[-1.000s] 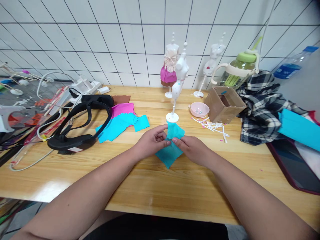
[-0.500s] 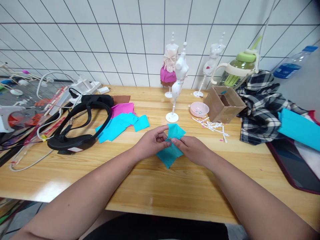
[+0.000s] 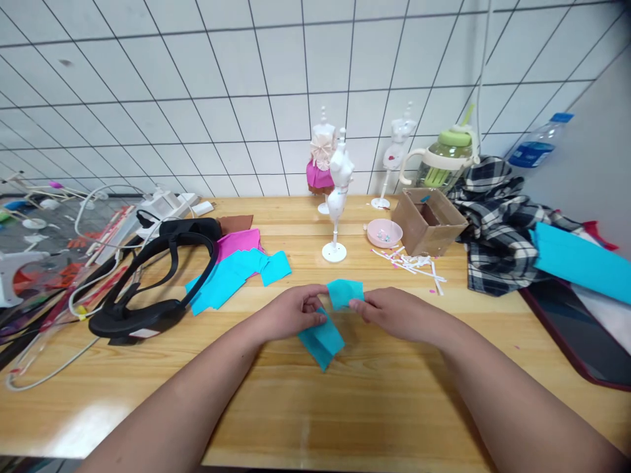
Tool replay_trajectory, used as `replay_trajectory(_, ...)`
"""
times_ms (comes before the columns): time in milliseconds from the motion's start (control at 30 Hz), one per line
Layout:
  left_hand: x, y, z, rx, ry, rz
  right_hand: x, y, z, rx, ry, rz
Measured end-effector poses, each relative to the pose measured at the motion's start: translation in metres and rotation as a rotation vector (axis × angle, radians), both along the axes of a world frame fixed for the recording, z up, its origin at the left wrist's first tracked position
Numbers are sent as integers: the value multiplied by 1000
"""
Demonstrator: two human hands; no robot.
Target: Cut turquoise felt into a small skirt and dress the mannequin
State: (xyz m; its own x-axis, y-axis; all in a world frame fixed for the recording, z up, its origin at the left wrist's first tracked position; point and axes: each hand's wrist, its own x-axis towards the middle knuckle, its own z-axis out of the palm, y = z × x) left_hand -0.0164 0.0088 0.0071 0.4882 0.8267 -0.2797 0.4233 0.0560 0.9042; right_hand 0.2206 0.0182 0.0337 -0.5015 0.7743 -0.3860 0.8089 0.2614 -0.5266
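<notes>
My left hand (image 3: pixel 290 315) is closed, its thumb and fingers pinching turquoise cloth above the table. One part of this turquoise cloth (image 3: pixel 321 340) hangs down below the left fingers. Another part, a small upper cloth flap (image 3: pixel 345 292), spreads between both hands; whether it joins the lower part is hidden behind my fingers. At its right lower corner my right hand (image 3: pixel 394 312) pinches it between thumb and fingers. Just beyond the hands stands a bare white mini dress form (image 3: pixel 340 174) on a round base.
Turquoise cloth pieces (image 3: pixel 229 276), magenta cloth (image 3: pixel 239 243) and a black headset (image 3: pixel 148 315) lie left. Behind are a dressed form (image 3: pixel 321 167) and another form (image 3: pixel 394 148). Right are a pink bowl (image 3: pixel 384 232), white paper strips (image 3: pixel 411 263), a cardboard box (image 3: pixel 426 226) and a plaid cloth (image 3: pixel 497 223).
My right hand has drawn slightly away from my left, with the upper flap stretched between them. The lower cloth hangs from the left hand alone. The camera view has tilted up.
</notes>
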Motion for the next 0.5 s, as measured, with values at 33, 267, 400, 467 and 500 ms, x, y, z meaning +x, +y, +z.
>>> replay_trajectory(33,-4,1,3,-1,41,-32,6,0,4,-43,-25,34)
replay_trajectory(267,-17,17,2,141,-75,418,20,2,13,-125,122,178)
replay_trajectory(400,-34,27,-1,445,135,487,4,4,4,158,190,-60)
replay_trajectory(467,-51,32,4,644,483,510,-2,4,-1,254,127,-119)
replay_trajectory(500,-60,34,6,678,634,537,-4,4,-3,273,98,-127)
